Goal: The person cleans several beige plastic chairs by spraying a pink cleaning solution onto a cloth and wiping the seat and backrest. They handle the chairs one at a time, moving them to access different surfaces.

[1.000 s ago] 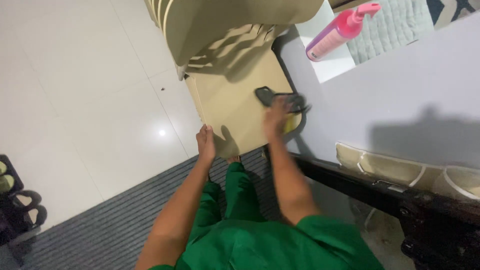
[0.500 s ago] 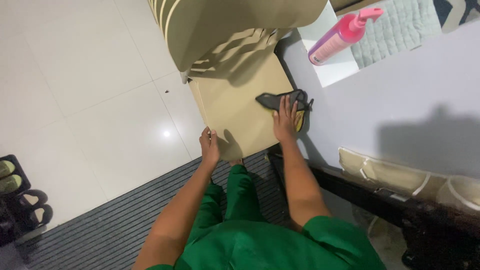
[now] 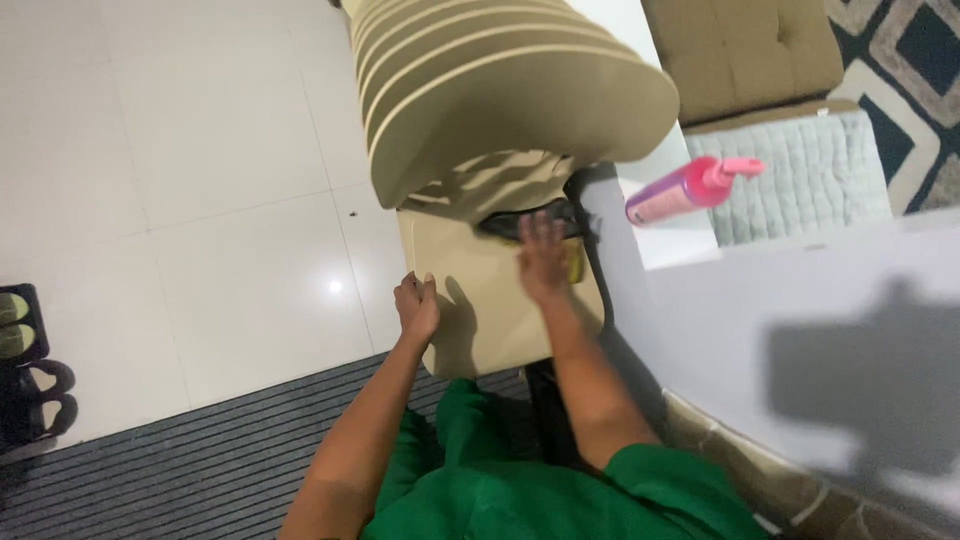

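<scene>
A dark grey cleaning cloth with a yellow side (image 3: 545, 232) lies on the far end of the flat beige seat of a chair (image 3: 490, 300), close under the chair's beige slatted backrest (image 3: 500, 90). The cloth looks soft, light and limp, likely to bunch or slide on the smooth seat, so a flat palm on its middle seems the surest hold. The right hand (image 3: 543, 262) presses down on it with its fingers (image 3: 528, 228) spread and nearly straight, not clenched. The left hand (image 3: 418, 305) curls its fingers over the seat's left edge, gripping it. A pink pump bottle (image 3: 690, 188) lies on a white ledge (image 3: 670, 240) well to the right. Dark sandals (image 3: 30, 390) sit by the white tiled floor (image 3: 200, 200).
</scene>
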